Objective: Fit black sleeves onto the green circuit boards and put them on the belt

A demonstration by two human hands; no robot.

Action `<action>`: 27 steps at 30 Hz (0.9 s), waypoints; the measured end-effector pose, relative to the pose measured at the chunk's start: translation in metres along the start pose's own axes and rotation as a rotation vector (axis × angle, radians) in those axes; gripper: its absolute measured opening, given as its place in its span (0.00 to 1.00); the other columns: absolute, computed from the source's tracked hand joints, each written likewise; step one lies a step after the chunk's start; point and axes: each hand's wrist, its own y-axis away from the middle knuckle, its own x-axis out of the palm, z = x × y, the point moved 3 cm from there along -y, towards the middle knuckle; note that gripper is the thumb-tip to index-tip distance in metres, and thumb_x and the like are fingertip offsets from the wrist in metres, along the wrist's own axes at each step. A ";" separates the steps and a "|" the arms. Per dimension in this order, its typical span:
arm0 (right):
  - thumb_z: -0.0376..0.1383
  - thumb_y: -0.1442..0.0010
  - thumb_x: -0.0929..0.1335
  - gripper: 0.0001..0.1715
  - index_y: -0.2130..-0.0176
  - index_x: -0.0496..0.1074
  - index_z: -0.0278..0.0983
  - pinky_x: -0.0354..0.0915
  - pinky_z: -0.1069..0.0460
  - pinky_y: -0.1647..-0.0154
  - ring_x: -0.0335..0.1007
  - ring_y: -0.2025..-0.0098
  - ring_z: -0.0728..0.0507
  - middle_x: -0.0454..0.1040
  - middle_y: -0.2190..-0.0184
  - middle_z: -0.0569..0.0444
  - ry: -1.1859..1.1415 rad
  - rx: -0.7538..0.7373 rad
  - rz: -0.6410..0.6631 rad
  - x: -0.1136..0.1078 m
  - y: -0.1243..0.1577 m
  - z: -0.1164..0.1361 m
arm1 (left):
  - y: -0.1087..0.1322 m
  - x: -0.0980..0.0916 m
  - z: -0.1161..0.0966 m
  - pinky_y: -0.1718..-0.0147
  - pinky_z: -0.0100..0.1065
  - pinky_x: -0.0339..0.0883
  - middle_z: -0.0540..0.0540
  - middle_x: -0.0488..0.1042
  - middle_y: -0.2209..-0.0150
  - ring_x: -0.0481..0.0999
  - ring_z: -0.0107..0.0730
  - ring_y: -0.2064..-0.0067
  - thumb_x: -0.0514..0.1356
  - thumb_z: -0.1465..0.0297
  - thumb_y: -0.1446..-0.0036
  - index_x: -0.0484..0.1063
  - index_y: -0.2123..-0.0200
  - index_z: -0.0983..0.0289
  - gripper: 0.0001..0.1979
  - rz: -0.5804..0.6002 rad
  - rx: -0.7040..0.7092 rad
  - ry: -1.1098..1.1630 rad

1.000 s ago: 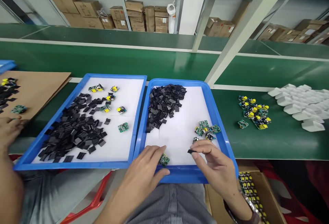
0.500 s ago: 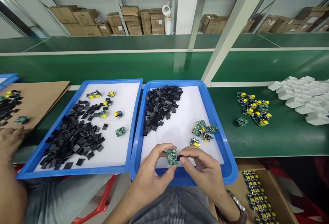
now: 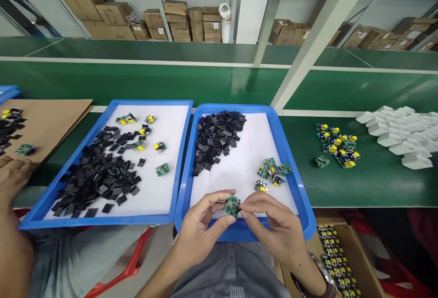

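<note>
Between the thumb and fingers of my left hand (image 3: 200, 227) is a small green circuit board (image 3: 232, 206), tilted over the near edge of the blue tray (image 3: 297, 184). My right hand (image 3: 273, 220) pinches a small black piece at the board's right edge; the fingers hide most of it. In the tray, a heap of thin black pieces (image 3: 219, 136) lies at the upper left. Several circuit boards (image 3: 270, 170) with yellow parts rest at the tray's right side, just beyond my right hand.
A second blue tray (image 3: 186, 152) on the left holds black pieces and boards. A co-worker's hand (image 3: 13, 177) is at far left by cardboard (image 3: 61, 120). Boards (image 3: 338, 145) and white plastic parts (image 3: 400, 133) lie right; below, a carton (image 3: 362, 261) holds boards in rows.
The circuit board has turned and tilted in my left hand. My right fingers have closed in at its edge, and less of the black piece shows. The view has shifted slightly.
</note>
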 end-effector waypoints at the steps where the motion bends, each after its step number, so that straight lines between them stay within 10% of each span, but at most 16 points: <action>1: 0.23 0.35 0.71 0.18 0.53 0.81 0.44 0.74 0.46 0.59 0.79 0.60 0.42 0.81 0.62 0.51 0.007 -0.001 -0.003 0.000 0.000 0.001 | 0.000 0.000 0.000 0.41 0.40 0.77 0.58 0.78 0.40 0.81 0.41 0.42 0.68 0.69 0.35 0.76 0.44 0.56 0.17 0.013 0.009 -0.004; 27: 0.28 0.33 0.70 0.10 0.58 0.80 0.42 0.69 0.50 0.65 0.74 0.66 0.45 0.77 0.67 0.54 0.177 0.099 0.146 0.003 -0.011 0.006 | -0.002 -0.004 0.004 0.42 0.45 0.76 0.56 0.80 0.43 0.78 0.41 0.40 0.64 0.75 0.32 0.78 0.43 0.52 0.18 0.077 0.199 -0.153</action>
